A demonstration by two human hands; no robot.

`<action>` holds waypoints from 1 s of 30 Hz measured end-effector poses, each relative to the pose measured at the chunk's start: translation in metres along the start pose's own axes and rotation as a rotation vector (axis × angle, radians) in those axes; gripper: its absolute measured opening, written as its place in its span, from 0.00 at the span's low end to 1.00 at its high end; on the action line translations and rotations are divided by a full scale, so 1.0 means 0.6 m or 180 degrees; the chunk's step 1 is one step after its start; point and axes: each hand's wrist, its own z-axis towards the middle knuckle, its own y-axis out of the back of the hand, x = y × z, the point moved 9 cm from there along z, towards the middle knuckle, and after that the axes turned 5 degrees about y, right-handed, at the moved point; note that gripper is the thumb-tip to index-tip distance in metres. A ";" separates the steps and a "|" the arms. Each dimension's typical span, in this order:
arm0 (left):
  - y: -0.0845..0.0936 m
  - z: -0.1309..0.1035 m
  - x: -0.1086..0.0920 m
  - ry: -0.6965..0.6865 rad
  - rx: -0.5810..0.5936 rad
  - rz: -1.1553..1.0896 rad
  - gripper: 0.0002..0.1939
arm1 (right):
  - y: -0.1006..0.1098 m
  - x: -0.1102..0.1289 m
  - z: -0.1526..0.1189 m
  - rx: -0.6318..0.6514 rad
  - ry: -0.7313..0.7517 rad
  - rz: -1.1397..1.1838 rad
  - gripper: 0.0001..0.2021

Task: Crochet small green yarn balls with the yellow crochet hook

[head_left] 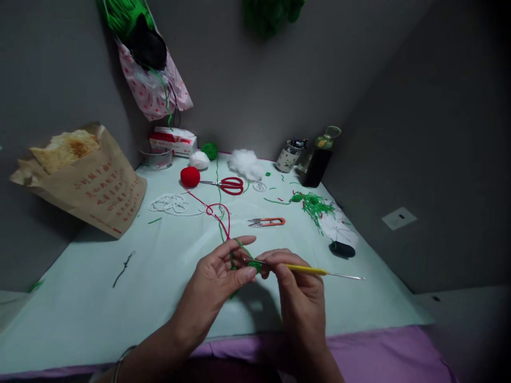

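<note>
Centrally, both hands (260,271) meet, pinching green crochet (254,265) and a yellow-handled hook (305,270) held sideways.

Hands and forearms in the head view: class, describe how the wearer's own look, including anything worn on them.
The left hand and right hand are both bare, without gloves; no ring can be made out. A thin, metallic-looking bangle circles the left forearm. The right forearm shows no bracelet or watch. No sleeve covers either wrist.
</note>
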 end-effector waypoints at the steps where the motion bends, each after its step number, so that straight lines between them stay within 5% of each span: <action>1: 0.000 -0.001 -0.001 -0.0010 0.0009 0.0029 0.23 | 0.000 0.000 0.000 0.0004 -0.0001 0.0004 0.09; 12: -0.007 0.000 -0.003 0.0125 0.0003 -0.0125 0.34 | -0.002 0.001 -0.002 -0.0063 0.0032 0.0035 0.09; 16: -0.011 0.000 0.005 0.0378 0.0113 -0.0322 0.33 | 0.009 -0.003 -0.005 -0.0293 0.0013 0.0299 0.10; 24: -0.018 0.003 0.016 0.0220 0.0034 -0.0146 0.31 | 0.002 0.040 -0.010 -0.0233 0.0716 -0.0717 0.11; 30: -0.018 0.003 0.017 0.0196 0.0013 -0.0128 0.30 | 0.005 0.022 -0.001 -0.0186 0.0483 -0.0439 0.11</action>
